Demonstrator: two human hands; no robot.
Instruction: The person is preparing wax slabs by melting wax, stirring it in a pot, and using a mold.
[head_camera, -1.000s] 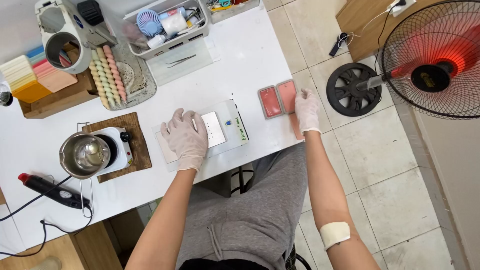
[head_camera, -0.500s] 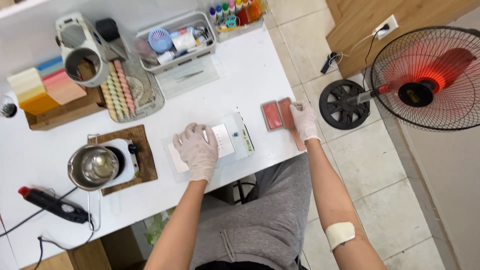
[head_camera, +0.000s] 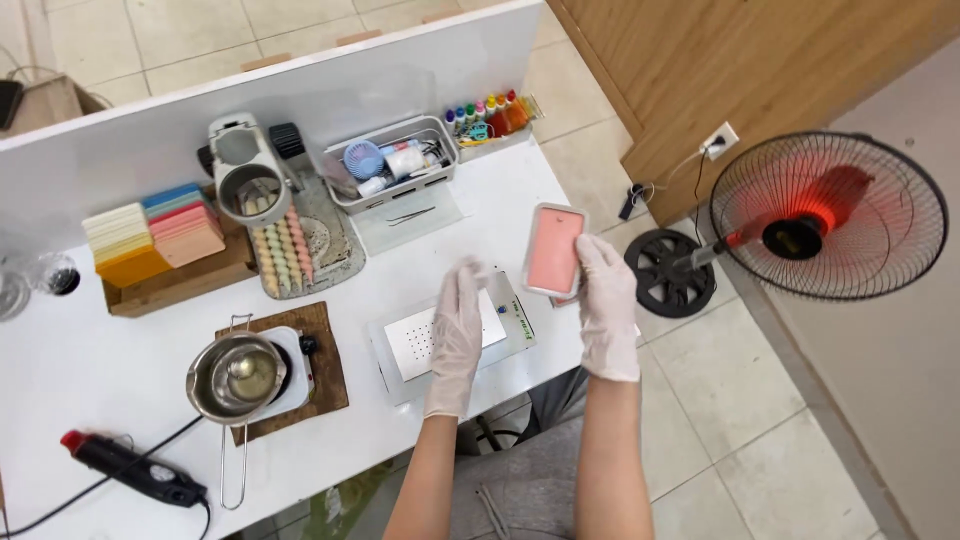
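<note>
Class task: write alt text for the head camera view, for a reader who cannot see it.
Seen from above, a gloved right hand lifts a pink rectangular tray over a white table, while the gloved left hand rests on a flat white scale. A metal pot sits to the left; a red fan stands on the floor.

A steel pot (head_camera: 238, 377) sits on a hot plate (head_camera: 290, 368), near coloured blocks (head_camera: 155, 235), a basket (head_camera: 392, 165) and a fan (head_camera: 825, 215).

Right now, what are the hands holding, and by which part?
The right hand holds a pink rectangular mould by its lower right edge, lifted off the table. The left hand holds nothing; it lies over the grey scale.
</note>
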